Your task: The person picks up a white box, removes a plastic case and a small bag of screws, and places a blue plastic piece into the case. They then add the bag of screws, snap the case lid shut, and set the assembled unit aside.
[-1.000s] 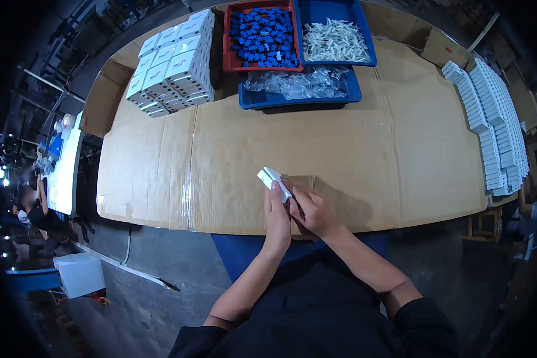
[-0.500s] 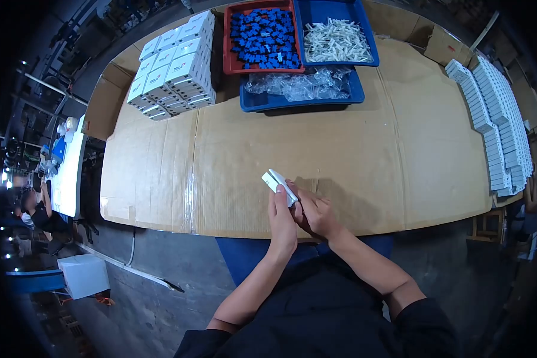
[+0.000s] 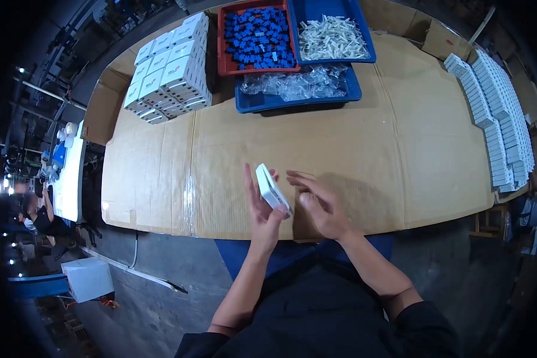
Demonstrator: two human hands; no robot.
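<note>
A small, flat white box (image 3: 271,188) is held tilted above the near part of the cardboard-covered table. My left hand (image 3: 262,218) grips it from the left and below, thumb across its lower end and the other fingers reaching up its side and behind it. Just to the right, my right hand (image 3: 325,212) is apart from the box, fingers stretched out and pointing left, with nothing in them. Whatever may be inside the box cannot be seen.
At the back stand a red tray (image 3: 221,59) of blue-and-black parts, a blue tray (image 3: 371,53) of small white pieces and another blue tray (image 3: 298,107) of clear plastic bags. White cartons (image 3: 170,68) are stacked left, slim white boxes (image 3: 498,119) right. A person (image 3: 39,212) sits far left.
My right hand has let go of the white box and moved off to the right, its fingers opening. My left hand has shifted slightly left with the box, now turned more upright.
</note>
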